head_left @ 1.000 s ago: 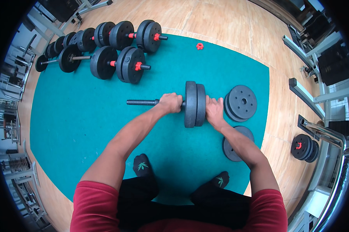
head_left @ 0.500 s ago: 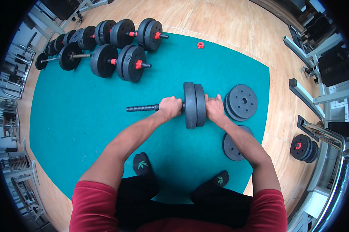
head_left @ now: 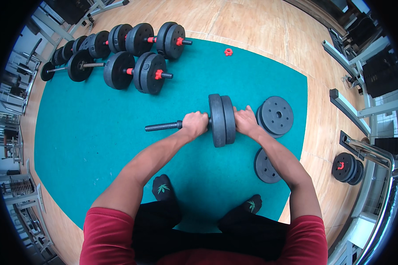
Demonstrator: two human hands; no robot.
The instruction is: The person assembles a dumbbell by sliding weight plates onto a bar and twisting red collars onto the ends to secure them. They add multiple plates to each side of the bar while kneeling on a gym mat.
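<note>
My left hand (head_left: 195, 123) is wrapped round the grip of a dumbbell (head_left: 222, 120) in front of me. The dumbbell's bare threaded end (head_left: 163, 126) points left, and two black weight plates stand side by side on its right part. Against the outer face of those plates, my right hand (head_left: 245, 119) has its fingers curled at the bar's right end. What lies inside these fingers is hidden. Close to the right hand lie stacked black plates (head_left: 279, 115), and another plate (head_left: 265, 166) lies nearer me, partly covered by my right forearm.
Loaded dumbbells with red collars (head_left: 151, 73) stand in rows at the far left of the green mat (head_left: 93, 132). A loose red collar nut (head_left: 228, 52) lies at the mat's far edge. Another dumbbell (head_left: 345, 168) rests on the wooden floor at right, near metal gym frames (head_left: 351, 110).
Almost nothing differs. The right hand's fingers have turned slightly at the bar's end, and the dumbbell has shifted very little. My left hand keeps its hold on the grip.
</note>
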